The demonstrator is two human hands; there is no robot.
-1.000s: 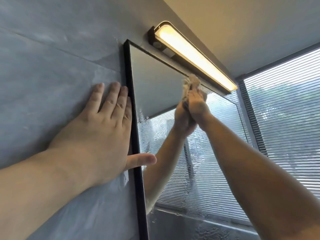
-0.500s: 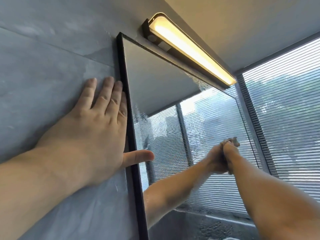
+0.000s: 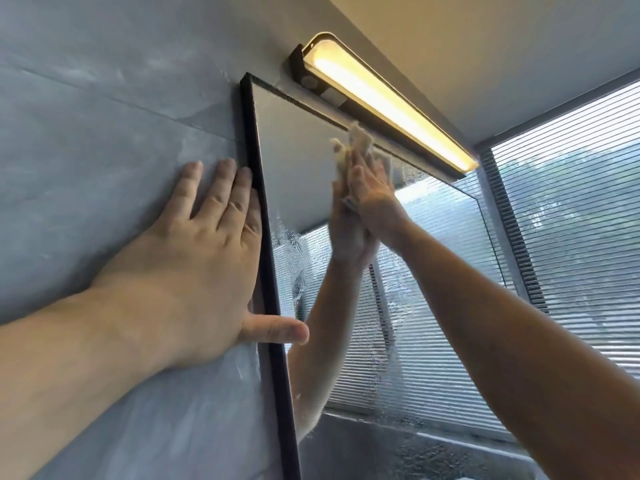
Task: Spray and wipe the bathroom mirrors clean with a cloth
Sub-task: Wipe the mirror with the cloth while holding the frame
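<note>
A left hand (image 3: pixel 194 271) is laid flat on the grey stone-look wall tile (image 3: pixel 104 150), just beside the thin black frame (image 3: pixel 268 289) of the rectangular wall mirror (image 3: pixel 294 161). Its fingers (image 3: pixel 221 188) are held straight and close together against the tile, and nothing is gripped. The thumb (image 3: pixel 277 332) is stretched sideways across the frame, with its tip over the edge of the glass.

A right hand (image 3: pixel 372 199) is raised to the upper part of the mirror, just below the long lit bar lamp (image 3: pixel 381 95). A crumpled beige cloth (image 3: pixel 356 140) is pressed to the glass under its outstretched fingers (image 3: pixel 363 168), and a bunch of the cloth is seen above the fingertips. Whether the thumb is hooked round the cloth cannot be told.

Wet beads and streaks (image 3: pixel 294 251) are seen on the lower glass, where slatted window blinds (image 3: pixel 571 202) are reflected.
</note>
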